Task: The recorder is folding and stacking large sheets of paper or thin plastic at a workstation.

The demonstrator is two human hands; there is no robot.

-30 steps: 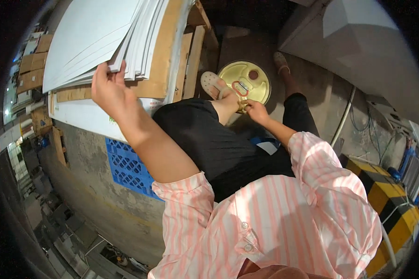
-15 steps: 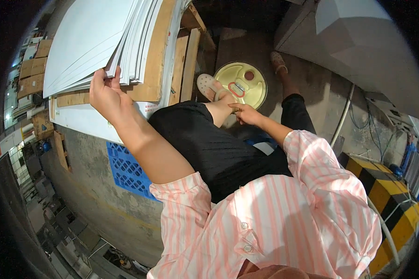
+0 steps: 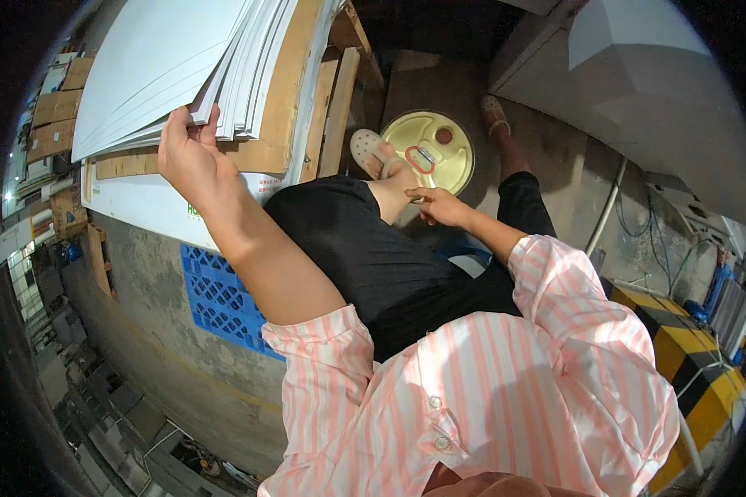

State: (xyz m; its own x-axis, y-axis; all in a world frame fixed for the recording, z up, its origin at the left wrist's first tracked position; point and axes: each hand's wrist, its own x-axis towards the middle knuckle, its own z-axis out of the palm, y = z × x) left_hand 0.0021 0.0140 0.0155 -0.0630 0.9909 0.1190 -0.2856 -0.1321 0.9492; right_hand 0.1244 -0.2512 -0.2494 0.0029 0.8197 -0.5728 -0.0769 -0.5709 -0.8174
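Note:
A thick stack of large white sheets (image 3: pixel 162 62) lies at the upper left, its layers fanned apart along the right side. At the near edge of the stack my left hand (image 3: pixel 195 166) grips some of the sheets, its fingertips curled round their corner. Brown cardboard (image 3: pixel 275 91) and a white printed box (image 3: pixel 149 203) are under the stack. My right hand (image 3: pixel 443 205) rests against my bare lower leg (image 3: pixel 396 199), index finger stretched out and the others loosely bent, holding nothing.
Beyond my right hand is a cream-yellow drum top (image 3: pixel 460 166) with a red-rimmed handle. Wooden pallet boards (image 3: pixel 340 108) stand beside the stack. A blue plastic crate (image 3: pixel 224 298) is below it. A yellow-and-black striped barrier (image 3: pixel 688 348) stands at the right, near a pale pole (image 3: pixel 607 207).
My left hand has shifted slightly up and left in the picture, still gripping the sheets. My right hand has barely moved against my leg.

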